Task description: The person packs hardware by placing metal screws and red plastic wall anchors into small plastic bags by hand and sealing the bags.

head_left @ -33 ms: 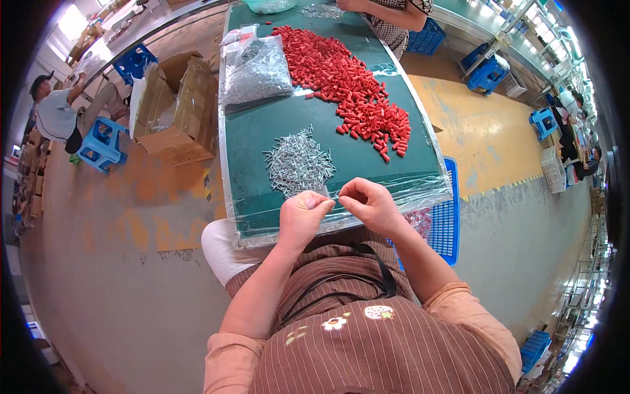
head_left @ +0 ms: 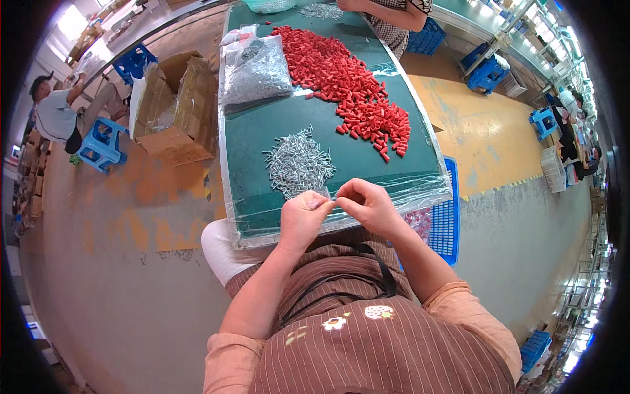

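Note:
My left hand (head_left: 302, 218) is closed in a pinch at the near edge of the green-topped table (head_left: 252, 141). Right beside it my right hand (head_left: 369, 205) pinches too, its fingertips meeting the left ones. Something small and pale, perhaps clear plastic, shows at the fingertips, but the fingers cover most of it. Just beyond my left hand lies a loose heap of small silver metal pins or rivets (head_left: 298, 163). Farther off to the right spreads a long pile of short red tubular caps (head_left: 348, 85).
A clear bag of metal parts (head_left: 257, 72) lies at the table's left side. Below the right edge stands a blue basket (head_left: 445, 223). An open cardboard box (head_left: 174, 131) and a blue stool (head_left: 102, 144) are on the left. Another person's arm (head_left: 400, 14) reaches over the far end.
My right fingertips have shifted slightly toward the left hand, narrowing the small gap between them. The piles on the table look the same.

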Demonstrator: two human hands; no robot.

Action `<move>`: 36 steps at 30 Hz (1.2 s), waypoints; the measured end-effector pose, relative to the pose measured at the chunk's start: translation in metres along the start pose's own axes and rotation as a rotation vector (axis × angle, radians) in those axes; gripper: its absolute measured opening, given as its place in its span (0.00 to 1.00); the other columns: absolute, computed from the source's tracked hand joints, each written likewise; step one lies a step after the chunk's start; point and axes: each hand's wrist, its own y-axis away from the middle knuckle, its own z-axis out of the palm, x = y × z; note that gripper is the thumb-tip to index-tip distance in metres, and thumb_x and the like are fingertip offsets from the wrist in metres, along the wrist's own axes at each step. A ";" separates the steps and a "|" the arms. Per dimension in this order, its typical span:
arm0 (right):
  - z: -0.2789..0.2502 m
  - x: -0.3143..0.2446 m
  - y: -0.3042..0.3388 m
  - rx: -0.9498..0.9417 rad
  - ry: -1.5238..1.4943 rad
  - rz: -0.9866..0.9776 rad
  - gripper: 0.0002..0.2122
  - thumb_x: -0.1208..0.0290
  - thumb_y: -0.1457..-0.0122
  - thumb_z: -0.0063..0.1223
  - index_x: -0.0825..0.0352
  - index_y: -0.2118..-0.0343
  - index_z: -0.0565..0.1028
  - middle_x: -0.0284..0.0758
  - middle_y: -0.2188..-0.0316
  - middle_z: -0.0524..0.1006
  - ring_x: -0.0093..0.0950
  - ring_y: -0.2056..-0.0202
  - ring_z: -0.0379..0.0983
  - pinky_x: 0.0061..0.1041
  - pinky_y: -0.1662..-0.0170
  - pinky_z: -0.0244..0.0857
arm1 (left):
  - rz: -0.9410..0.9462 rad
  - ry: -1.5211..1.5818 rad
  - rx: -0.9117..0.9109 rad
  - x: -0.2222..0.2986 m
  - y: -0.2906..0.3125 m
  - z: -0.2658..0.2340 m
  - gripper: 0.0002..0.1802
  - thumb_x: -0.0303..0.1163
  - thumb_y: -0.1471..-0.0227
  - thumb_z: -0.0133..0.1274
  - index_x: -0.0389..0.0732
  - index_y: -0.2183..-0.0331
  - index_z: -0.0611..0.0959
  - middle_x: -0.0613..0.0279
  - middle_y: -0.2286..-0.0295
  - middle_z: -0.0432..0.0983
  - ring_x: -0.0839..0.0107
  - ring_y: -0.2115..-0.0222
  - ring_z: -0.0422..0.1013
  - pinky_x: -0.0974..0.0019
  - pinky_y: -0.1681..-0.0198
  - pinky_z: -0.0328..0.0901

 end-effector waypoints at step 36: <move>-0.010 0.020 -0.022 -0.282 -0.269 0.024 0.07 0.73 0.47 0.56 0.71 0.70 0.75 0.29 0.74 0.76 0.17 0.69 0.69 0.19 0.63 0.64 | -0.203 0.281 -0.199 0.011 0.004 -0.013 0.06 0.26 0.51 0.56 0.35 0.68 0.83 0.71 0.78 0.74 0.86 0.80 0.63 0.80 0.78 0.57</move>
